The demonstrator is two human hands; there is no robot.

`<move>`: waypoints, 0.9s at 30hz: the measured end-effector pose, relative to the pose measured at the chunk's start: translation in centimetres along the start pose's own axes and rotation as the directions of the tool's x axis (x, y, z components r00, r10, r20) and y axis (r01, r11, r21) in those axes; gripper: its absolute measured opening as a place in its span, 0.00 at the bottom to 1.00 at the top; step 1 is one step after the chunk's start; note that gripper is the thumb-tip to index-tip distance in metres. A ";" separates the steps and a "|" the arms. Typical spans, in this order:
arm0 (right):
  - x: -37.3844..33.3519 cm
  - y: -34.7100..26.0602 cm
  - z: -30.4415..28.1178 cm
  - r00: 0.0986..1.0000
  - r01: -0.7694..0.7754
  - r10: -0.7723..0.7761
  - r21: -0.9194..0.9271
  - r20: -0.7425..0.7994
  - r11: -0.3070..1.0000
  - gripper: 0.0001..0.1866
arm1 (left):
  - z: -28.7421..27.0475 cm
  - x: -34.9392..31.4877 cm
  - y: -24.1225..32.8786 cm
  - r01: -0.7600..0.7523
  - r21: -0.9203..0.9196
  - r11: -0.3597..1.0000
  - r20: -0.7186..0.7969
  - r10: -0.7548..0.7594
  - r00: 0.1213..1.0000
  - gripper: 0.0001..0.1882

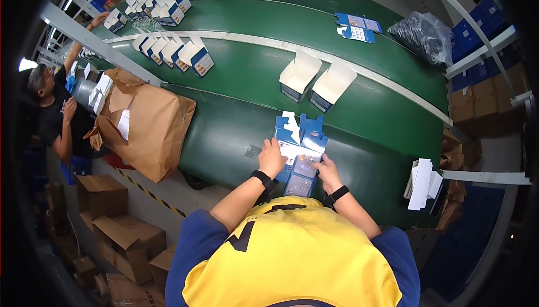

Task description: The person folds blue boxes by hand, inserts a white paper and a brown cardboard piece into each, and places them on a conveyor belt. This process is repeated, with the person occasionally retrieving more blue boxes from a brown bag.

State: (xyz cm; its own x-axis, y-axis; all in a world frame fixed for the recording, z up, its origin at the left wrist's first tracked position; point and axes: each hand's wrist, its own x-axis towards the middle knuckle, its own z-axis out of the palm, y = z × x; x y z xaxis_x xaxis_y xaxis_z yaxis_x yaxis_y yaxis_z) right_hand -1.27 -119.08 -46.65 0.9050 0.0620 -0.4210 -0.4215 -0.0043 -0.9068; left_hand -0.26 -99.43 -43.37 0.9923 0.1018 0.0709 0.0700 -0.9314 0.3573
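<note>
A flat, unfolded blue-and-white carton (303,152) lies on the dark green bench in front of me. My left hand (272,158) is closed on its left edge, the thumb resting over the printed face. On the opposite edge my right hand (328,172) grips the carton with curled fingers. The carton's flaps stick out on the far side, and its near end reaches close to my yellow vest. Beyond it, two formed boxes with raised white lids, one on the left (293,91) and one on the right (324,103), stand on the green belt.
Several open boxes (193,57) line the belt at left. Further right are flat cartons (358,28) and a dark plastic bag (421,36). A large brown paper bag (160,124) sits beside a co-worker (53,105). White card strips (421,183) lie at right; cardboard boxes (126,239) fill the lower left.
</note>
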 end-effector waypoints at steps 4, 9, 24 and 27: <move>-2.5 -0.9 0.7 0.956 0.282 -0.281 0.003 -0.089 0.959 0.31 | -2.6 0.3 1.5 0.124 -0.345 0.930 -0.059 -0.153 0.986 0.32; -7.5 -6.7 0.2 0.925 0.246 -0.304 0.250 0.229 0.937 0.39 | -7.2 0.9 4.6 0.146 -0.953 0.266 0.131 -0.072 0.989 0.27; -6.9 -12.3 -2.4 0.726 0.634 -0.687 0.377 0.009 0.675 0.69 | -12.9 -3.4 10.3 -0.452 -0.755 0.475 0.033 0.716 0.697 0.54; -8.2 -13.9 -3.2 0.718 0.614 -0.691 0.397 0.076 0.682 0.69 | -12.8 -2.6 9.5 -0.477 -0.678 0.559 -0.043 0.618 0.785 0.56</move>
State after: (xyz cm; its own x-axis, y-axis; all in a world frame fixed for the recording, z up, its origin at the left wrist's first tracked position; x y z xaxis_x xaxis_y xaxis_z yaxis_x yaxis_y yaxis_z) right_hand -2.71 -122.70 -30.67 0.9372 0.1233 0.3262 0.2453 0.4318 -0.8679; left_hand -3.53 -104.04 -28.30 0.8181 -0.4801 0.3167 -0.5037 -0.3324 0.7973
